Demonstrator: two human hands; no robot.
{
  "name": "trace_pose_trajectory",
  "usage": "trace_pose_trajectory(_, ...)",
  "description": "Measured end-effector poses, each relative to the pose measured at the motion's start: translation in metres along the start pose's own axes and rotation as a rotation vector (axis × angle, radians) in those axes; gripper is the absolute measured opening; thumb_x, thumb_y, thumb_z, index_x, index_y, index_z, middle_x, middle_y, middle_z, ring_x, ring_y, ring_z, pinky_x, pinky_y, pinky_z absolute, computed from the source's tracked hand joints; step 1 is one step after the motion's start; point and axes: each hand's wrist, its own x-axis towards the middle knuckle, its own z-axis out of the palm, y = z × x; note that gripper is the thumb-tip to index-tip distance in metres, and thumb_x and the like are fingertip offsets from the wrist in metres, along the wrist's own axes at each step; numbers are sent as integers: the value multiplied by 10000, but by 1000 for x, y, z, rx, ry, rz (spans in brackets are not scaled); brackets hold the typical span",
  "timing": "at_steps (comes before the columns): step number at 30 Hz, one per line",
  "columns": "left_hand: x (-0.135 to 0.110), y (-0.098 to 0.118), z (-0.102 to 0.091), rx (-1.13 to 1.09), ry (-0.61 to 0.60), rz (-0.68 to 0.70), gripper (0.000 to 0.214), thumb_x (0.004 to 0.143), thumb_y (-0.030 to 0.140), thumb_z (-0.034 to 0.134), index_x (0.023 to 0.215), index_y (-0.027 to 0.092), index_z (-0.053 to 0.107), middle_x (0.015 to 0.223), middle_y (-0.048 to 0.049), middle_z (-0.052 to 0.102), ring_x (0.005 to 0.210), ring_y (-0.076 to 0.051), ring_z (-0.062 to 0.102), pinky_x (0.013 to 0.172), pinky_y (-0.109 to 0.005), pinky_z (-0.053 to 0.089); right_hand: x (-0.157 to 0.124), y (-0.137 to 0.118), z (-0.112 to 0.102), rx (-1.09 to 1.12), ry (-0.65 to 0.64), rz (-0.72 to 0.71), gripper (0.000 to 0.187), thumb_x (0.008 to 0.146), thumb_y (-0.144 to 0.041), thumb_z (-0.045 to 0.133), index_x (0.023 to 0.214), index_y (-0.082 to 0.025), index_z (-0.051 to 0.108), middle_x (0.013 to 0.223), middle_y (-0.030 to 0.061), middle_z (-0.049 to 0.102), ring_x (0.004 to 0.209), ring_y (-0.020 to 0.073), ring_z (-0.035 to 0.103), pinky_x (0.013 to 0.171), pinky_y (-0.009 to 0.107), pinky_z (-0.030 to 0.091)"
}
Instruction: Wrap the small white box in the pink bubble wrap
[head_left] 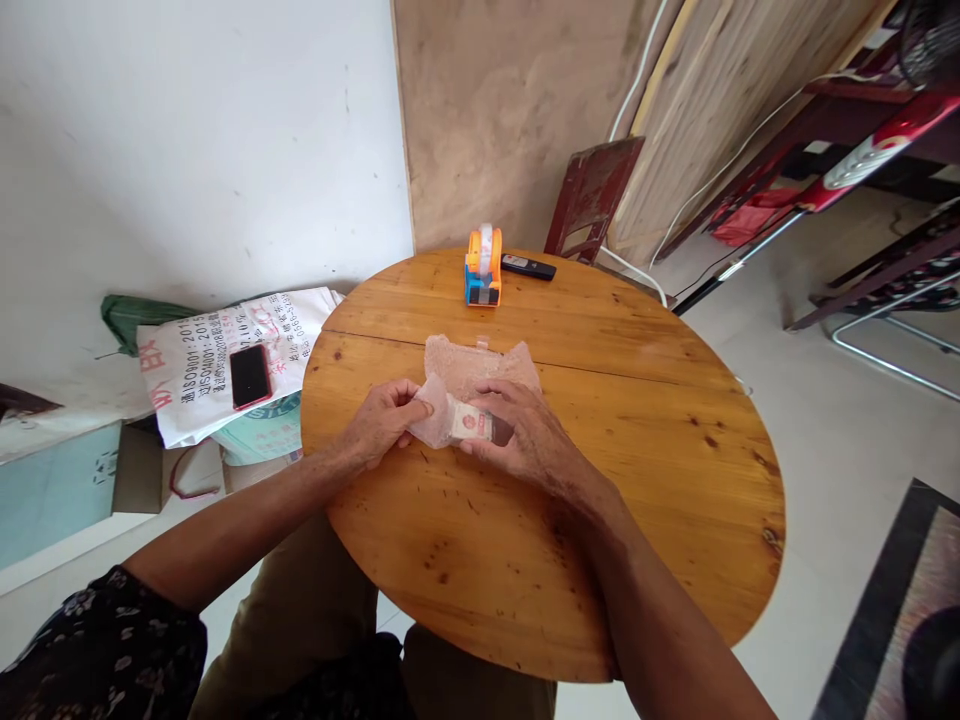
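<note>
1. The left hand (pixel 382 420) was closed on the near-left edge of a sheet of bubble wrap (pixel 469 365), with its fingers pinching the fold.
2. The right hand (pixel 517 435) held a small box (pixel 471 424) with a red mark on its label, fingers curled over the top and thumb at the near side.
3. The small box lay on the near part of the bubble wrap, between the two hands, near the middle of the round wooden table (pixel 615 470).
4. The rest of the sheet lay flat toward the far side.
5. An orange and blue tape dispenser (pixel 484 266) stood at the far edge, with a black remote (pixel 529 267) just beside it.
6. A phone (pixel 250 376) lay on a printed sack (pixel 199 385) left of the table.
</note>
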Motion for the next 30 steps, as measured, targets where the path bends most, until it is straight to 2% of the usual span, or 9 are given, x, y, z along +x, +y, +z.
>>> trace_pose_trajectory(6,4,6,10,113,-7,55,233,641,320,708,700,160,550,552,59,531,418,-34,400,374,-150,285,1,-4,-1,-19,-4,3,379,799,-392,752,1139,-228,717,1309,115,628,1206,312,582,1021,462,473)
trace_pose_trajectory(12,4,21,26,282,-156,21,146,700,271,677,736,164,585,543,38,576,414,-78,494,403,-183,384,1,-2,-1,-11,-23,-9,362,810,-401,738,1127,-229,723,1308,122,629,1207,314,583,1018,466,469)
trace_pose_trajectory(15,0,34,22,357,-223,-48,137,711,225,649,819,142,664,639,-4,662,496,-114,598,522,-228,485,2,-3,-2,-19,-41,-4,311,802,-390,745,1059,-216,736,1310,123,626,1191,315,591,1001,449,476)
trace_pose_trajectory(18,-4,43,13,346,-328,-57,268,707,154,578,944,138,700,703,-12,685,617,-148,660,651,-265,524,1,-2,-2,-29,-39,-9,328,788,-384,760,1053,-194,733,1301,133,627,1178,315,596,990,440,482)
trace_pose_trajectory(21,-6,39,12,486,-390,128,315,738,138,547,1002,153,718,666,1,638,622,-141,616,642,-255,492,1,0,0,-33,-19,-17,371,781,-398,768,1084,-189,728,1287,139,633,1181,319,594,991,452,479)
trace_pose_trajectory(24,-6,24,17,717,-272,437,226,771,157,579,931,188,736,786,-20,638,651,-128,574,637,-249,475,1,2,2,-30,-12,-18,359,775,-358,758,1102,-213,724,1291,125,632,1183,317,595,991,461,483)
trace_pose_trajectory(28,-4,3,22,868,-154,836,180,805,154,586,931,191,711,1023,-80,667,912,-194,612,841,-334,508,1,2,2,-27,-32,-17,361,784,-296,729,1135,-212,716,1295,125,631,1198,312,593,1009,456,482)
trace_pose_trajectory(30,-3,-4,22,912,-106,967,202,811,126,571,961,178,695,1089,-103,668,973,-216,596,888,-371,498,-1,3,-1,-23,-55,-25,384,798,-322,727,1166,-216,703,1300,126,631,1221,319,580,1028,474,473)
